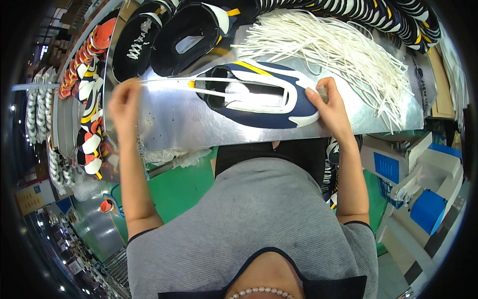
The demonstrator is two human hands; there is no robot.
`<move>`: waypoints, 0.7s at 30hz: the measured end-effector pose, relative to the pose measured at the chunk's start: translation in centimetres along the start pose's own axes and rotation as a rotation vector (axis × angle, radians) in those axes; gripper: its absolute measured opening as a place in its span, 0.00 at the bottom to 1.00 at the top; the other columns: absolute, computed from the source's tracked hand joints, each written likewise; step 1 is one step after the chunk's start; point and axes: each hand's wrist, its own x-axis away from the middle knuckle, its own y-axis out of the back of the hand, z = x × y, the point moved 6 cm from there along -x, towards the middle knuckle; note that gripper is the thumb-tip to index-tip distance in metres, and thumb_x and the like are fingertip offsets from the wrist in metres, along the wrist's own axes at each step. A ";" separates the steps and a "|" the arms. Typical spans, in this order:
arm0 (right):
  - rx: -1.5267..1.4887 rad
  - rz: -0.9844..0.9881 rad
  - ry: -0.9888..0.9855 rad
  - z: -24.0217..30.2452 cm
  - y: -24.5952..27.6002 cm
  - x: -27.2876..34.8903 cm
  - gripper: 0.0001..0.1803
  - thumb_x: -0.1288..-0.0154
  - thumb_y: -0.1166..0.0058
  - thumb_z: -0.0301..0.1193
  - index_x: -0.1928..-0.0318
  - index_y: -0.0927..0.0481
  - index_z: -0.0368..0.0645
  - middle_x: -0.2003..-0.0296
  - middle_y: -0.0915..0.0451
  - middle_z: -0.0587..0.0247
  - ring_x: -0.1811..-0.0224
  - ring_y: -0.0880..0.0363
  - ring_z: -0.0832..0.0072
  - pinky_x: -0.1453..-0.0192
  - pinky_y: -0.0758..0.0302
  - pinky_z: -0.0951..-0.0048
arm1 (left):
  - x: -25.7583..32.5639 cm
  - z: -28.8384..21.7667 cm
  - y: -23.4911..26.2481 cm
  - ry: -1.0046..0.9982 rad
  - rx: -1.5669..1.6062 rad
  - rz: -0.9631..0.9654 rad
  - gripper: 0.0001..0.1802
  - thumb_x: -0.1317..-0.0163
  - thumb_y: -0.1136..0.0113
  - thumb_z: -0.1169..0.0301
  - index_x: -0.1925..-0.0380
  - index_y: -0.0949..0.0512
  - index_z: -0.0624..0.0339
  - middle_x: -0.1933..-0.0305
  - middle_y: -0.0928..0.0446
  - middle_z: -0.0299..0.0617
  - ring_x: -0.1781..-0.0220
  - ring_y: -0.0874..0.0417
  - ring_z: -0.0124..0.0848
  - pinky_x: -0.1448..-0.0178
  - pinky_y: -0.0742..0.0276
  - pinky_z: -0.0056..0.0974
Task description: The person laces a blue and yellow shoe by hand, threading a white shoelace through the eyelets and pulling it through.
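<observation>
A navy shoe upper (246, 117) with white and yellow trim lies on the metal table in front of me. Its opening points left and its toe points right. White shoelaces (172, 79) run taut from the opening out to the left. My left hand (124, 102), slightly blurred, is closed on them left of the upper, and the lace ends stick out beyond it. At the toe end, my right hand (329, 105) grips the upper with the thumb on top; its other fingers are partly hidden.
A large pile of loose white laces (328, 50) covers the table's back right. Black shoe uppers (184, 42) stand at the back left, with a long row of stacked uppers (348, 10) behind. Orange and white uppers (89, 107) line the left side. Blue-and-white equipment (416, 187) stands right.
</observation>
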 end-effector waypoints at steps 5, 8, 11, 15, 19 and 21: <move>0.705 -0.281 0.425 4.0 0.9 0.8 0.15 0.27 0.46 0.40 0.57 0.29 0.42 0.63 0.19 0.50 0.60 0.20 0.55 0.54 0.26 0.62 | 3.8 -18.0 -10.2 -0.518 0.397 0.700 0.03 0.46 0.32 0.74 0.71 0.16 0.59 0.46 0.20 0.49 0.42 0.24 0.43 0.35 0.32 0.43; 0.286 -0.230 0.301 4.7 2.3 0.8 0.09 0.29 0.43 0.33 0.58 0.23 0.40 0.65 0.21 0.63 0.62 0.22 0.72 0.54 0.27 0.70 | 2.4 -17.3 -11.7 -0.466 0.173 0.446 0.06 0.49 0.29 0.74 0.70 0.16 0.58 0.41 0.23 0.47 0.44 0.25 0.43 0.38 0.31 0.43; -0.198 0.048 0.194 5.9 0.2 2.3 0.12 0.33 0.38 0.28 0.50 0.17 0.41 0.64 0.23 0.71 0.62 0.27 0.86 0.56 0.29 0.81 | 3.7 -18.5 -14.5 -0.535 0.092 0.462 0.06 0.46 0.30 0.76 0.67 0.15 0.59 0.46 0.23 0.43 0.43 0.27 0.39 0.41 0.30 0.41; -0.707 0.208 -0.139 4.2 -4.9 1.7 0.09 0.34 0.37 0.28 0.55 0.17 0.39 0.71 0.22 0.74 0.75 0.32 0.90 0.72 0.37 0.85 | 4.7 -17.9 -17.6 -0.529 0.155 0.444 0.07 0.49 0.28 0.74 0.69 0.17 0.58 0.54 0.21 0.41 0.52 0.25 0.41 0.48 0.28 0.42; -0.723 0.120 -0.123 3.6 -4.9 1.3 0.08 0.34 0.37 0.26 0.56 0.18 0.37 0.74 0.22 0.72 0.80 0.34 0.89 0.76 0.38 0.83 | 5.1 -16.2 -15.1 -0.394 -0.027 0.483 0.12 0.46 0.29 0.75 0.61 0.18 0.61 0.54 0.20 0.46 0.52 0.21 0.41 0.46 0.26 0.40; -0.630 -0.014 -0.059 3.0 -4.5 0.5 0.10 0.34 0.37 0.23 0.53 0.19 0.37 0.72 0.21 0.71 0.77 0.34 0.89 0.75 0.39 0.85 | 6.0 -13.4 -15.6 -0.375 -0.090 0.625 0.14 0.37 0.32 0.69 0.53 0.19 0.63 0.53 0.19 0.46 0.51 0.20 0.40 0.44 0.25 0.39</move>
